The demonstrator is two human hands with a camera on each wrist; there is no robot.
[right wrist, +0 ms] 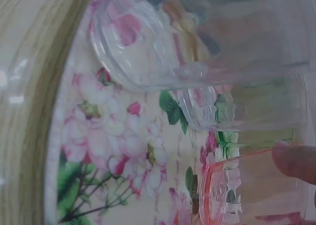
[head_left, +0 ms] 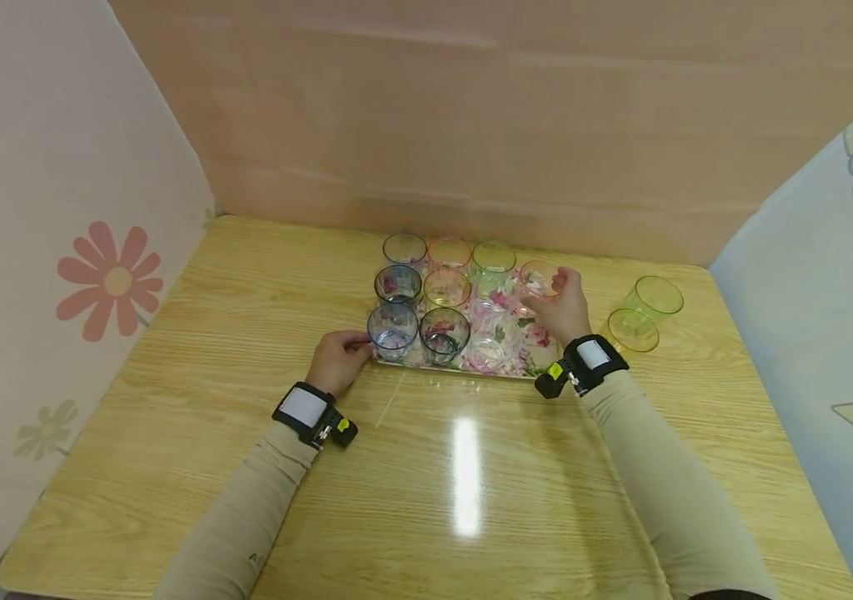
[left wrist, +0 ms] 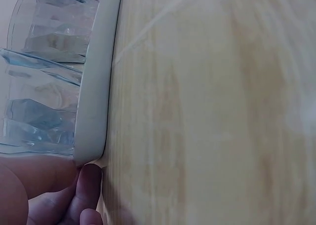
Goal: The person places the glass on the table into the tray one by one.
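A floral tray [head_left: 542, 358] with a white rim [left wrist: 96, 82] carries several see-through cups in rows. My left hand [head_left: 338, 360] grips its front left corner, thumb and fingers at the rim, beside a blue cup [head_left: 393, 332]. At the back right of the tray, my right hand [head_left: 563, 308] holds a pink cup [right wrist: 252, 190]; in the right wrist view one fingertip lies against its side, the other fingers being mostly out of sight. Left of that cup is a green one [head_left: 494, 257]. Clear cups [right wrist: 148, 42] stand closer to the tray's front.
Right of the tray, a green cup [head_left: 659, 297] and a yellow cup [head_left: 632, 331] are on the wooden table [head_left: 246, 283]. Dark-tinted cups [head_left: 444, 335] fill part of the tray's left side. A peach backdrop [head_left: 471, 125] rises behind the table, with patterned panels at both sides.
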